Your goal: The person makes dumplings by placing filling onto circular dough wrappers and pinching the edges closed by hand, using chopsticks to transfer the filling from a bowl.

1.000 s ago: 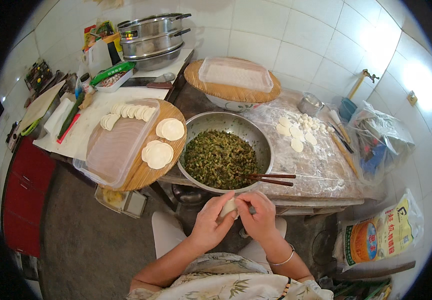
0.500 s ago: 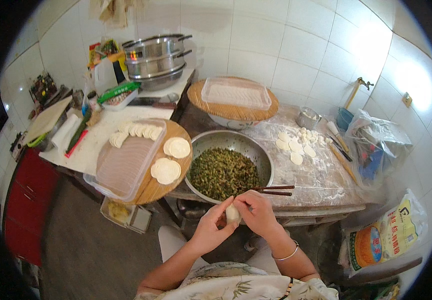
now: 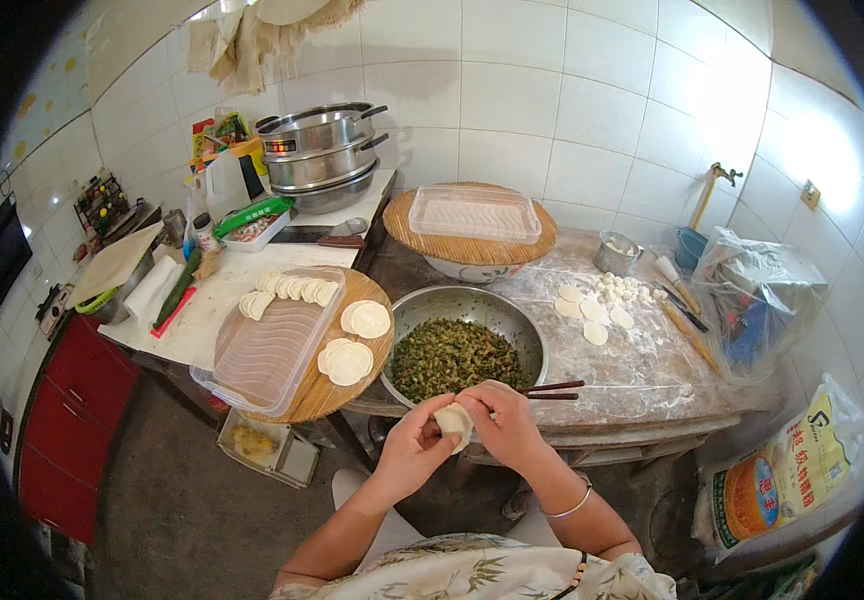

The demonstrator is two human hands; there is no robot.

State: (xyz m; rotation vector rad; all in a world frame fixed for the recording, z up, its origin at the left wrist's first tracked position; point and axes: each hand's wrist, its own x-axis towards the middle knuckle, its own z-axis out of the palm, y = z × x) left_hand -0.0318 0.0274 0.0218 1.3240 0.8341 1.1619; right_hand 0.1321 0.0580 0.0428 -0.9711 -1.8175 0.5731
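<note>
Between my two hands, just in front of a steel bowl, is a dumpling of pale dough. My left hand grips it from the left, thumb against its side. The fingers of my right hand pinch its upper edge. Chopped green filling lies in the bowl, and brown chopsticks rest over its near right rim. To the left, a clear plastic tray has a row of finished dumplings along its far side. Stacks of round wrappers sit beside it on a round woven board.
Small dough pieces and flattened rounds lie on the floured table at right, near a rolling pin. Behind the bowl, another clear tray tops a woven lid. A steel steamer stands at far left. A flour sack leans at right.
My hands still hold the dumpling, which has turned to show more of its pale face. The whole view has shifted, so the table and tiles sit slightly lower in the picture.
</note>
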